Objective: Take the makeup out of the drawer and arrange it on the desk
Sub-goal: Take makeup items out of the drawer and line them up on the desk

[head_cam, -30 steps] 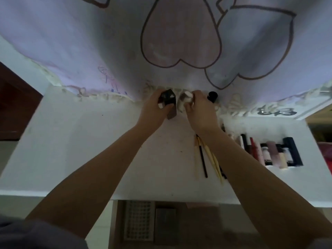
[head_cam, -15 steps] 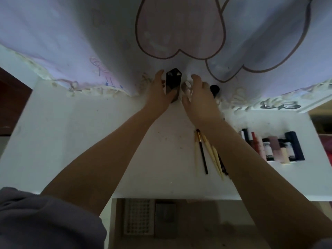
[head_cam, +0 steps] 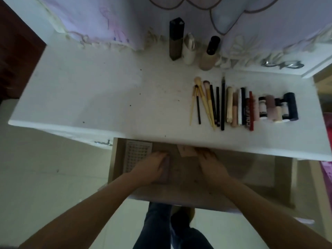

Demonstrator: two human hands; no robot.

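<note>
Both hands reach into the open brown wooden drawer (head_cam: 260,169): left hand (head_cam: 152,168) gripping a flat mauve compact (head_cam: 166,169), right hand (head_cam: 209,161) pinching a pinkish card (head_cam: 186,150); lift level, clearing the white table (head_cam: 89,97) edge.

We are looking at a home bedroom vanity: a white desk (head_cam: 89,97) is standing against a child-scribbled, heart-painted wall (head_cam: 111,18), with brushes (head_cam: 206,103), lipsticks (head_cam: 251,110) and bottles (head_cam: 190,47) lying in rows above an open drawer (head_cam: 233,169).

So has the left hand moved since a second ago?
Yes. The left hand has come back from the tall black bottle by the wall, over the desk edge, into the open drawer.
</note>
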